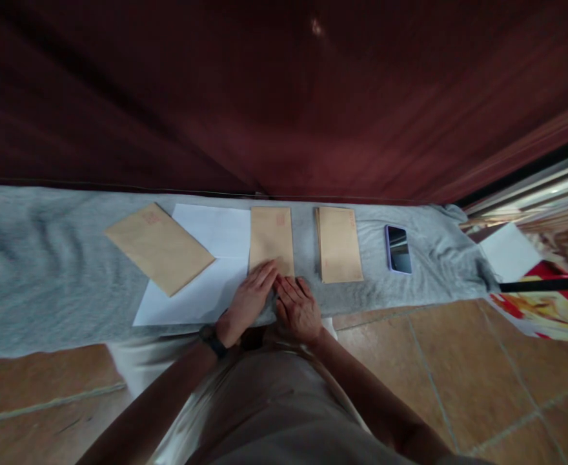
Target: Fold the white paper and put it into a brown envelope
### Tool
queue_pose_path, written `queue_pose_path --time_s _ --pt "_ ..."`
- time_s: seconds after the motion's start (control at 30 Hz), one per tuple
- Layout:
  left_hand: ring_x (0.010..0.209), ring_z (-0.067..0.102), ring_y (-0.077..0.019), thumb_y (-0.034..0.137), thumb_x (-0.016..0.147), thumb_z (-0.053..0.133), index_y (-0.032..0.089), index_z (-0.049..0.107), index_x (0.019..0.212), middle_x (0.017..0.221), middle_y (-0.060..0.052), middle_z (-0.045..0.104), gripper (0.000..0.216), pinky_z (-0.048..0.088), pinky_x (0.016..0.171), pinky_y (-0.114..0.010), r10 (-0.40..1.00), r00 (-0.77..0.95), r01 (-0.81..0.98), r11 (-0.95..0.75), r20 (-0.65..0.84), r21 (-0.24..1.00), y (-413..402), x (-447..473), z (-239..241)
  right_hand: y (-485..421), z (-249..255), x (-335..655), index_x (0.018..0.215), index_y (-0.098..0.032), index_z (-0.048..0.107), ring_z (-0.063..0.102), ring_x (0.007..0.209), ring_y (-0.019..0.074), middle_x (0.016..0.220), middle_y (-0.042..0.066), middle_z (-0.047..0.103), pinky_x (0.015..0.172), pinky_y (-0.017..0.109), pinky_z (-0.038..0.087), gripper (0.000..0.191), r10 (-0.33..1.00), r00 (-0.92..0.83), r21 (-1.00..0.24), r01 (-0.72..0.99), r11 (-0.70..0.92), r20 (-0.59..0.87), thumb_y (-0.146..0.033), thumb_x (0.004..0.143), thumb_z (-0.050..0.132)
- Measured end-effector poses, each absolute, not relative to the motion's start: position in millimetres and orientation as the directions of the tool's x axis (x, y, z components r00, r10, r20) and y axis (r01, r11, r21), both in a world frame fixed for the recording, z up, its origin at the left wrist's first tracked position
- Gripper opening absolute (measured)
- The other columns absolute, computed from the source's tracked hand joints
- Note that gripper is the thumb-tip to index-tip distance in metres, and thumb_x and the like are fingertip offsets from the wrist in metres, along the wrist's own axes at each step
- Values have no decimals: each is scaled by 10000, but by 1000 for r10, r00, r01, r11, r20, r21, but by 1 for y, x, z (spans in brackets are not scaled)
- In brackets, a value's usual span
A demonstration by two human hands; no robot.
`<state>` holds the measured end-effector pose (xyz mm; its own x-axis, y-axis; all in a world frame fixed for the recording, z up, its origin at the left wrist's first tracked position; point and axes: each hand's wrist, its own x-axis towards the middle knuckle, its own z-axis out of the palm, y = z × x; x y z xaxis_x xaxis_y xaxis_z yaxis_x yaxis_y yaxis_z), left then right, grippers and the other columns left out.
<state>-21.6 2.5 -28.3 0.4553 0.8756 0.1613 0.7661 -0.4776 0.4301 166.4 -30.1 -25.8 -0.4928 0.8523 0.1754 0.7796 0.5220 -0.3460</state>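
A: Where is the middle brown envelope (271, 240)?
B: On the grey cloth (46, 258), under both flat open hands: left hand (248, 302), right hand (297, 309).
A: Handling?
B: Probably light, thin, bendable; take its edge.

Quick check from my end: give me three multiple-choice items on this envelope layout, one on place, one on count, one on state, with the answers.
1. Where does the phone lie?
A. right of the envelope stack
B. on the white paper
C. under the hands

2. How many brown envelope spots show on the grey cloth?
A. one
B. three
C. five

3. How are the hands placed?
A. raised in the air
B. gripping the phone
C. flat at the near end of the middle envelope

Answers: 1 A, it sits furthest right. 2 B, the tilted envelope, middle one and stack. 3 C, the left hand and right hand press down there, fingers spread.
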Motion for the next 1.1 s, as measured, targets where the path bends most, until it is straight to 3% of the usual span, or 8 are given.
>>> queue_pose_path --time_s 0.2,0.37,0.63,0.87,0.97,1.1 --pt "1483 419 -295 216 1002 432 79 503 1491 1545 -187 505 513 348 1243 -471 893 423 832 -449 152 325 -35 -23 -25 -30 -22 163 1529 -150 469 455 1453 235 1549 95 520 1277 498 245 492 860 -478 -357 783 509 177 -287 1059 419" --pt "1493 399 -299 154 960 397 61 464 1520 1567 -190 472 571 342 1246 -477 902 414 853 -432 123 294 -40 -20 -25 -30 -20 153 1546 -99 429 389 1497 239 1579 123 477 1267 451 294 549 861 -477 -367 780 507 176 -379 1074 408" --pt "1494 391 -316 271 1015 417 83 457 1530 1567 -195 466 549 367 1225 -497 932 326 870 -362 160 333 -45 -20 -23 -29 -27 177 1599 -111 318 355 1518 250 1610 152 421 1247 489 321 586 862 -472 -317 801 507 188 -362 1077 403" --pt "1412 512 -325 109 955 397 52 608 1385 1467 -221 577 482 437 1177 -474 925 362 887 -380 116 262 -37 -20 -17 -29 -30 152 1580 -100 372 374 1506 283 1598 158 438 1230 504 349 609 882 -403 -302 832 465 244 -191 988 477" --pt "1365 566 -294 78 933 399 88 607 1382 1452 -189 601 495 480 1149 -456 940 303 875 -340 157 346 -31 -21 -21 -28 -33 138 1567 -107 404 406 1487 263 1579 149 470 1228 459 362 616 877 -421 -308 823 477 232 -202 969 516" --pt "1368 560 -255 203 973 464 203 568 1423 1445 -125 613 462 515 1125 -454 961 48 784 -206 273 586 -22 -25 -35 -28 -37 133 1542 -101 439 409 1486 265 1575 157 472 1221 459 367 583 887 -396 -302 838 455 238 -259 986 521"
